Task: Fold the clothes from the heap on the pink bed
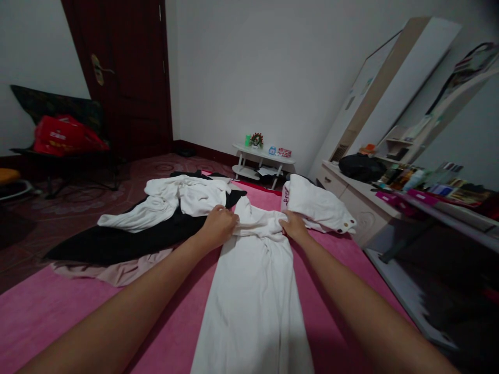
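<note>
A long white garment (253, 291) lies lengthwise on the pink bedspread (175, 306), its near end running out of the bottom of view. My left hand (219, 224) is closed on the left side of its bunched far end. Gripping the right side of that end is my right hand (293, 226). Between the hands the cloth is gathered in creases. Beyond my right hand sits a folded white garment (317, 202) with dark snaps at one corner. Left of my left hand, a crumpled white garment (198, 195) lies over black clothing (117, 241).
Pinkish-beige cloth (113, 270) pokes out under the black clothing. On the right are a dresser (346, 189) with a black bag (362, 167) and several bottles. A small white table (265, 154) stands by the back wall. A chair at left holds a red bag (64, 136).
</note>
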{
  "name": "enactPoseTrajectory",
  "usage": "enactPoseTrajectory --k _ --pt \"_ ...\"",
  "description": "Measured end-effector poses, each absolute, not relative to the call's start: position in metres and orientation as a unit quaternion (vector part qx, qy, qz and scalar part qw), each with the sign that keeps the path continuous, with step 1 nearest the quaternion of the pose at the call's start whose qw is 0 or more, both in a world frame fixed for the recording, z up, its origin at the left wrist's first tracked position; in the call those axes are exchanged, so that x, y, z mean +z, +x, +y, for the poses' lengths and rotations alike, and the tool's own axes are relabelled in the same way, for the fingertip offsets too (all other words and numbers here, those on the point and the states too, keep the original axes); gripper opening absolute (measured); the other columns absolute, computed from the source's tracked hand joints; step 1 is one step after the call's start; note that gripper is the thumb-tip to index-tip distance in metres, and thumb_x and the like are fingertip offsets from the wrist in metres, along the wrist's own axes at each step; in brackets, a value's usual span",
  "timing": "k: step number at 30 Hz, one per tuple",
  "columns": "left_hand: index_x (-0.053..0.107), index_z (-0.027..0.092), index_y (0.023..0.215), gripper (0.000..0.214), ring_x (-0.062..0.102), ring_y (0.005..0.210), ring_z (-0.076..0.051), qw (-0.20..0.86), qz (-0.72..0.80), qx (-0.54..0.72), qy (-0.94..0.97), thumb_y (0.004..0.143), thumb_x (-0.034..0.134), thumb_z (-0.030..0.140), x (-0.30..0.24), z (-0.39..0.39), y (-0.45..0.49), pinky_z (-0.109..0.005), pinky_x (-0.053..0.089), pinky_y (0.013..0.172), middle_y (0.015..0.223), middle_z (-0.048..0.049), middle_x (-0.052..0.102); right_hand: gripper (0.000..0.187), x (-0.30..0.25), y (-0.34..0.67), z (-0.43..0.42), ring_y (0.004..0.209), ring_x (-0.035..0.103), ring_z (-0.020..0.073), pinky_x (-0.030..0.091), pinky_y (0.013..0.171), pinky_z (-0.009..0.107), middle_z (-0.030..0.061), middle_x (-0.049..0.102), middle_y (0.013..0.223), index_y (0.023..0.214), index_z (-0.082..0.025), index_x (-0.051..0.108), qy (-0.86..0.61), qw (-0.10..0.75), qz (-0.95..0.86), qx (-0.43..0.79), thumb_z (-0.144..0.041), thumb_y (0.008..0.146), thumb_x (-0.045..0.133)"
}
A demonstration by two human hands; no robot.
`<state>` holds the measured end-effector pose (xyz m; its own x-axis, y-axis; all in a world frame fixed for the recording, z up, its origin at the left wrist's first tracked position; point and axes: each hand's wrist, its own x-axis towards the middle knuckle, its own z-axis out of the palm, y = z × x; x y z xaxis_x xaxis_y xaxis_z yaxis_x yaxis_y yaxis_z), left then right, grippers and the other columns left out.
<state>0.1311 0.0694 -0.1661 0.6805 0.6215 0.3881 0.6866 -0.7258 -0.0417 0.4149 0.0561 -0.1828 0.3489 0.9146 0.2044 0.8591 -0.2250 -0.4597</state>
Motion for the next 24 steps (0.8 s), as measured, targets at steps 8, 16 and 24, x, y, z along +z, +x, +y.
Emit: enactPoseTrajectory --k 8,16,24 --pt "0.06 0.021 0.112 0.03 0.065 0.094 -0.022 -0.101 -0.473 -0.253 -0.838 0.088 0.043 0.021 -0.141 0.053 0.13 -0.029 0.047 0.079 0.098 -0.007 0.07 0.027 -0.152 0.401 0.092 0.094 0.062 0.0237 0.043 0.075 0.029 0.0102 0.07 0.094 0.091 -0.019 0.069 -0.816 0.256 -0.519 -0.019 -0.029 0.082 0.046" --pt "0.061 0.029 0.118 0.035 0.065 0.097 -0.028 -0.053 -0.566 -0.156 -0.808 0.087 0.045 0.022 -0.156 0.064 0.122 -0.036 0.049 0.078 0.105 -0.009 0.068 0.048 -0.179 0.369 0.108 0.108 0.06 0.0244 0.044 0.091 0.032 0.0092 0.068 0.115 0.121 -0.019 0.06 -0.74 0.213 -0.632 0.091 -0.03 0.075 0.064" --pt "0.068 0.02 0.107 0.03 0.062 0.094 -0.028 0.036 -0.529 -0.117 -0.84 0.086 0.046 0.02 -0.183 0.064 0.12 -0.036 0.048 0.074 0.104 -0.0117 0.064 0.037 -0.193 0.371 0.033 0.106 0.061 0.0196 0.044 0.094 0.032 0.0074 0.065 0.119 0.114 -0.016 0.065 -0.654 0.283 -0.681 0.167 -0.029 0.081 0.054"
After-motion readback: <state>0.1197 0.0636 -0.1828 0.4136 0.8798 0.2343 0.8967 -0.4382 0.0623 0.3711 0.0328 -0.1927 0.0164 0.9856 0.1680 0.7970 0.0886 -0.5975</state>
